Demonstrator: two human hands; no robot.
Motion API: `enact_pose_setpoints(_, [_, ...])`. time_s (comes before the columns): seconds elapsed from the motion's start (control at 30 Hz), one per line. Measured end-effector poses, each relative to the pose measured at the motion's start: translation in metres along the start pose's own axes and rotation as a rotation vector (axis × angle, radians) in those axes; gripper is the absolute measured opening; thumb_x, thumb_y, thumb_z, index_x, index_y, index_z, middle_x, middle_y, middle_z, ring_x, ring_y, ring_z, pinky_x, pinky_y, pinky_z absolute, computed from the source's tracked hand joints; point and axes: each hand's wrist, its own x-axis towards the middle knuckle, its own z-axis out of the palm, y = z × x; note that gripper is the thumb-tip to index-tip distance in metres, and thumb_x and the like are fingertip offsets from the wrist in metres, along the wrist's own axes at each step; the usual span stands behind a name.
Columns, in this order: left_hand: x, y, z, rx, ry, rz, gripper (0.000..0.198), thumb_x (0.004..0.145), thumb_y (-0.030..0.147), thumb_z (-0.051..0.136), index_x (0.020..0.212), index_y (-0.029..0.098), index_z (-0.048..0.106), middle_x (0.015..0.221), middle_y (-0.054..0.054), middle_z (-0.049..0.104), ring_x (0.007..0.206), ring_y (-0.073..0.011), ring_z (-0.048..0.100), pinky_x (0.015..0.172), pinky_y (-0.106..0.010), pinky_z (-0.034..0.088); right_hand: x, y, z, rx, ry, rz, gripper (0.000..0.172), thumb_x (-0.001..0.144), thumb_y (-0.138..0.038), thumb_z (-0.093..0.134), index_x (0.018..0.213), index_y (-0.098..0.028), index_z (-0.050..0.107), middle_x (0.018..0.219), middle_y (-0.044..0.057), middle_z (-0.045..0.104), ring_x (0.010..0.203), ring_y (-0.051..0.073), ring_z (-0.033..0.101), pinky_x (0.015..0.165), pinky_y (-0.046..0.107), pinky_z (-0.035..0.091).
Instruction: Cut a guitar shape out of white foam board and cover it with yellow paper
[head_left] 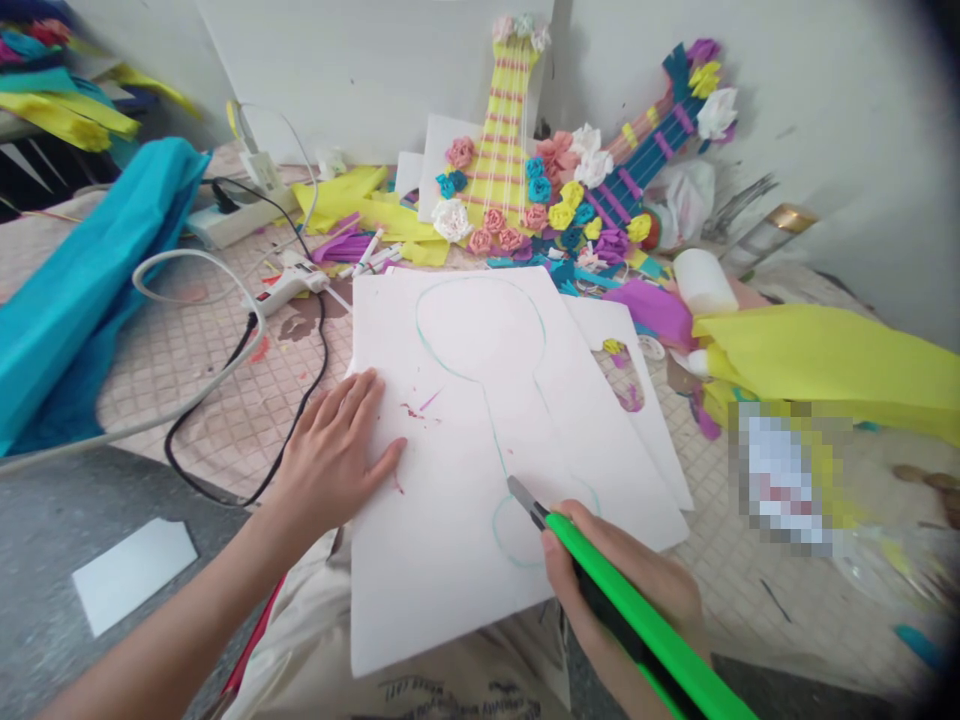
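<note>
A white board (435, 480) lies in front of me, its near edge reaching over my lap. A guitar-like outline in thin green line is drawn on it, with a large round part at the far end and a smaller one near me. My left hand (337, 440) rests flat on the board's left edge, fingers stretched. In my right hand (630, 580) is a green utility knife (600, 570), its blade out. The blade tip meets the drawn line, or hovers just over it, where the narrow part joins the small round part.
Paper-flower guitars, one yellow (506, 130) and one blue (645, 155), lean at the back wall. A glue gun (292, 285) with a looping black cable lies left. Blue crepe paper (97, 290), yellow crepe paper (832, 360) and a cut white board (660, 430) flank the work.
</note>
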Motion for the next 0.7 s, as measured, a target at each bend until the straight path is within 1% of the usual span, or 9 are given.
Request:
enact_pose_setpoints(0.1, [-0.0002,0.0002,-0.0006,-0.003,-0.001,0.003,0.064,0.088,0.047,0.030,0.135,0.005,0.039,0.143,-0.015,0.039,0.131,-0.0297,0.035,0.106,-0.047,0.031,-0.0015,-0.0022,-0.0007,0.003,0.011,0.002,0.014,0.081,-0.014,0.056,0.095,-0.013,0.059,0.074,0.005,0.069,0.056,0.013,0.065,0.050,0.020,0.053])
enact_pose_setpoints(0.27, [-0.0010,-0.0009,-0.0008,-0.005,0.010,0.015,0.064,0.088,0.047,0.030,0.134,0.004,0.040,0.142,-0.016,0.040,0.131,-0.0301,0.035,0.106,-0.046,0.030,-0.0023,-0.0038,-0.0007,-0.011,-0.001,0.042,0.014,0.081,-0.014,0.054,0.094,-0.012,0.060,0.069,0.003,0.067,0.053,0.013,0.063,0.049,0.022,0.052])
enact_pose_setpoints(0.37, [-0.0007,-0.0012,0.0004,-0.011,0.010,0.012,0.064,0.087,0.048,0.031,0.135,0.005,0.039,0.142,-0.015,0.039,0.132,-0.0300,0.034,0.106,-0.046,0.030,-0.0023,-0.0032,0.0006,-0.010,0.008,0.022,0.015,0.081,-0.014,0.055,0.095,-0.010,0.060,0.070,0.005,0.067,0.054,0.013,0.064,0.049,0.021,0.052])
enact_pose_setpoints(0.47, [-0.0001,-0.0008,0.0011,-0.018,0.008,0.007,0.064,0.087,0.047,0.032,0.135,0.006,0.039,0.143,-0.015,0.039,0.132,-0.0297,0.033,0.107,-0.046,0.029,-0.0034,-0.0024,0.0012,-0.001,0.012,0.017,0.013,0.082,-0.014,0.054,0.094,-0.012,0.060,0.072,0.006,0.068,0.055,0.013,0.064,0.050,0.020,0.051])
enact_pose_setpoints(0.6, [-0.0003,-0.0002,-0.0002,-0.020,0.001,-0.003,0.064,0.088,0.048,0.031,0.136,0.007,0.038,0.143,-0.015,0.039,0.132,-0.0290,0.033,0.106,-0.046,0.030,-0.0053,-0.0030,0.0002,-0.021,-0.030,0.045,0.013,0.082,-0.017,0.053,0.093,-0.014,0.060,0.071,0.005,0.067,0.053,0.013,0.063,0.050,0.021,0.050])
enact_pose_setpoints(0.7, [-0.0008,-0.0003,-0.0014,-0.021,-0.006,0.004,0.064,0.088,0.048,0.030,0.136,0.008,0.036,0.143,-0.015,0.038,0.133,-0.0293,0.032,0.107,-0.046,0.029,-0.0030,-0.0063,-0.0014,0.019,-0.019,0.115,0.010,0.082,-0.018,0.054,0.088,-0.015,0.062,0.064,0.002,0.064,0.049,0.012,0.059,0.048,0.022,0.049])
